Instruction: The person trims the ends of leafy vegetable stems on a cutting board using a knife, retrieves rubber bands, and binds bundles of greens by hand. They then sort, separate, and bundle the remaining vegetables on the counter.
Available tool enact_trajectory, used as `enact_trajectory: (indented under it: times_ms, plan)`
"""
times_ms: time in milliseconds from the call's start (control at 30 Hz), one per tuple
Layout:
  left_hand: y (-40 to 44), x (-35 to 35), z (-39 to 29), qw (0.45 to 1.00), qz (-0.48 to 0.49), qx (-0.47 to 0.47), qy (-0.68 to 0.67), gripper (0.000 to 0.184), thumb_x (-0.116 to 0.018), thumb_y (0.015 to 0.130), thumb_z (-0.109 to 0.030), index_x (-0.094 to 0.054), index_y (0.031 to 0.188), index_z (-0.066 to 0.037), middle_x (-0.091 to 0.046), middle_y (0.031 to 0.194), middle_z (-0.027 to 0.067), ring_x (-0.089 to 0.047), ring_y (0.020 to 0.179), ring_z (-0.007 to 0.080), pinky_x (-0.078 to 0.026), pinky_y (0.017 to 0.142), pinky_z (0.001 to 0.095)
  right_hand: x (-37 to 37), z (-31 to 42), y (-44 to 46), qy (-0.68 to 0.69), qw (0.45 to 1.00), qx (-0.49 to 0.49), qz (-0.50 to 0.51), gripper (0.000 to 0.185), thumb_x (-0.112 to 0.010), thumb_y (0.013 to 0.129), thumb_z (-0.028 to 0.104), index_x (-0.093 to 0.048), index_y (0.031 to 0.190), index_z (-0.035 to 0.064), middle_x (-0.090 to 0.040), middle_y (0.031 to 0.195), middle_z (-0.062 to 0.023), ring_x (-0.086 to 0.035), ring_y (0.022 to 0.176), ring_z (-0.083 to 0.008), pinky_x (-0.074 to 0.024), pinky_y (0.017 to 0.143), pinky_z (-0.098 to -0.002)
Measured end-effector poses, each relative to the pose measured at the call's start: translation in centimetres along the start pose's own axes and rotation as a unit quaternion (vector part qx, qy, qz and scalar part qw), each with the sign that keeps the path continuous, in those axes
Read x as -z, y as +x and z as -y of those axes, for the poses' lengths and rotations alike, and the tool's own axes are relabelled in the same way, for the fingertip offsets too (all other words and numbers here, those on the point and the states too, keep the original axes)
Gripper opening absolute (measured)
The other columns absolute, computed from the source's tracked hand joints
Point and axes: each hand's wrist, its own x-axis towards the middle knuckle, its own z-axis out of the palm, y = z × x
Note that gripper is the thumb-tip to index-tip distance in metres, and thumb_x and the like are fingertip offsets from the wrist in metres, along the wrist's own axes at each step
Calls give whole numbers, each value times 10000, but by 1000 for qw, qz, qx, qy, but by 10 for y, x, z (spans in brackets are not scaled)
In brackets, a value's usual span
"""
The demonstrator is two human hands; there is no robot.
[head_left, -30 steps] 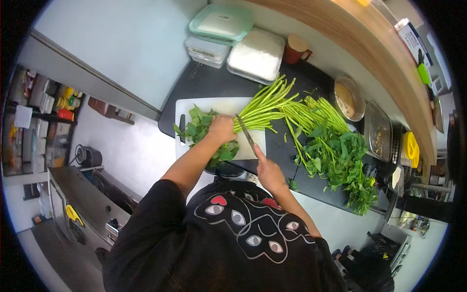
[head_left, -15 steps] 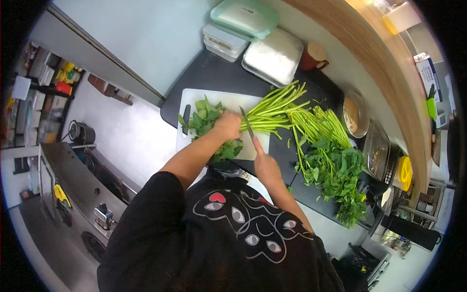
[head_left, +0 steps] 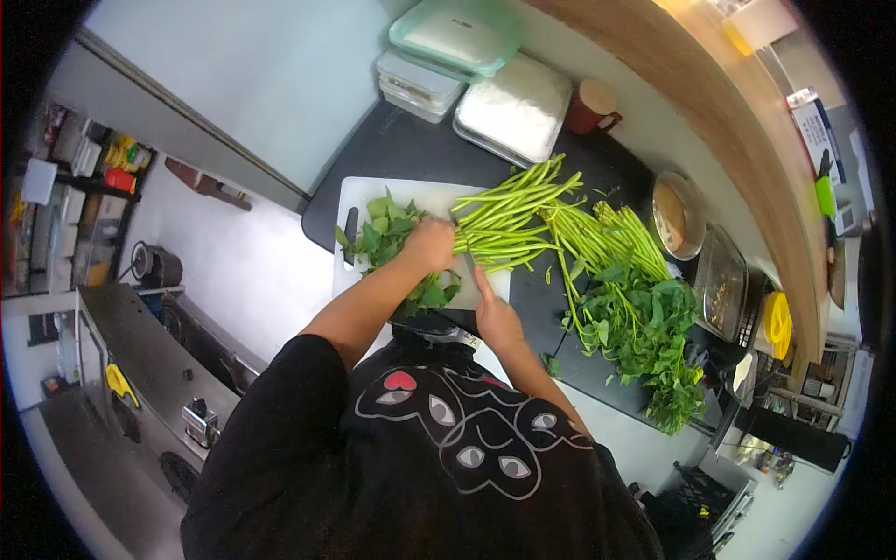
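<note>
The left hand (head_left: 429,245) is clenched over a bunch of long-stemmed leafy greens (head_left: 509,215), its grip pressing down near where the leaves give way to bare stems. The right hand (head_left: 497,322) grasps the handle of a kitchen knife (head_left: 469,261), index finger apparently laid along it, with the blade across the stems just beside the left hand. The bunch lies over a white cutting board (head_left: 353,193): leaves toward the board's slotted handle, stems fanning past the opposite edge onto the black desk (head_left: 401,140).

The step in hand appears to be slicing the stems away from the leafy part; whether the blade is fully through cannot be told. The next move seems to call for finishing the stroke down to the board, with the left fingers well tucked, since the edge runs so close to them.

Farther out, a second bundle of greens (head_left: 644,308) rests on the desk, near the other's stem ends. Beyond it stand a metal bowl (head_left: 698,210) and a rectangular glass dish (head_left: 702,322).
</note>
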Motion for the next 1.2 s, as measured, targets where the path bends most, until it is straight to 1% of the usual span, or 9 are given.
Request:
enact_trajectory:
  times_ms: [400, 633, 767, 900, 933, 1033, 1067, 1167, 1200]
  plan:
    - [-13, 13, -20, 996, 44, 19, 77, 354, -632, 664, -184, -595, 983, -35, -634, 953, 171, -601, 939, 277, -387, 909, 393, 2, 1, 17, 52, 999, 1, -14, 567, -454, 820, 140, -285, 1341, 288, -571, 861, -252, -578, 771, -407, -454, 701, -492]
    - [-31, 38, 0, 997, -60, 11, -50, 556, -731, 563, -263, -562, 994, 44, -629, 866, 221, -613, 846, 332, -450, 827, 388, 5, -9, 17, 11, 965, 52, -257, 382, -547, 736, 59, -536, 1117, 60, -512, 946, -205, -535, 898, -387, -447, 801, -427]
    - [-55, 76, 3, 967, -117, 16, -224, 573, -740, 550, -201, -536, 1004, 83, -630, 862, 216, -621, 840, 304, -479, 780, 350, 41, 29, 15, 260, 898, 158, -319, 299, -500, 818, 40, -541, 1112, 11, -533, 1070, -195, -517, 1007, -335, -428, 848, -335]
    - [-67, 78, -3, 923, -173, -43, -340, 511, -726, 566, -139, -549, 1004, 55, -643, 893, 145, -621, 813, 221, -476, 758, 295, 72, 71, 33, 594, 761, 199, -168, 425, -395, 944, 237, -358, 1304, 15, -434, 1286, -149, -424, 1179, -239, -334, 973, -332]
    - [-81, 99, -22, 906, -149, -81, -389, 462, -719, 584, -109, -565, 999, 22, -639, 892, 85, -600, 798, 158, -473, 738, 273, 79, 73, 37, 580, 768, 240, -125, 629, -413, 921, 395, -181, 1387, 42, -355, 1351, -137, -376, 1219, -229, -283, 1008, -335]
    - [-84, 107, -33, 827, -159, -160, -515, 346, -700, 628, -84, -581, 944, -6, -626, 834, 36, -573, 744, 115, -467, 696, 263, 89, 82, 36, 601, 709, 369, -25, 803, -564, 842, 410, -109, 1403, 60, -320, 1363, -136, -348, 1237, -204, -276, 1005, -306]
    - [-82, 105, -32, 803, -137, -155, -558, 324, -697, 639, -65, -591, 941, -13, -618, 833, 21, -567, 744, 99, -465, 690, 258, 86, 82, 34, 633, 700, 327, 39, 1008, -676, 741, 440, -14, 1413, 85, -261, 1385, -116, -312, 1257, -205, -248, 1022, -317]
    - [-84, 99, -41, 777, -153, -150, -592, 291, -698, 666, -79, -566, 918, -16, -607, 795, 11, -559, 718, 90, -466, 675, 252, 92, 85, 24, 583, 744, 327, -4, 1125, -770, 637, 407, -22, 1417, 92, -287, 1367, -100, -308, 1254, -208, -222, 1036, -318]
    - [-86, 96, -43, 790, -132, -123, -585, 345, -713, 633, -113, -558, 925, -17, -584, 938, 69, -553, 834, 133, -447, 754, 278, 96, 86, 19, 580, 760, 293, -4, 1212, -835, 549, 326, -23, 1419, 101, -296, 1362, -97, -311, 1246, -198, -221, 1037, -312]
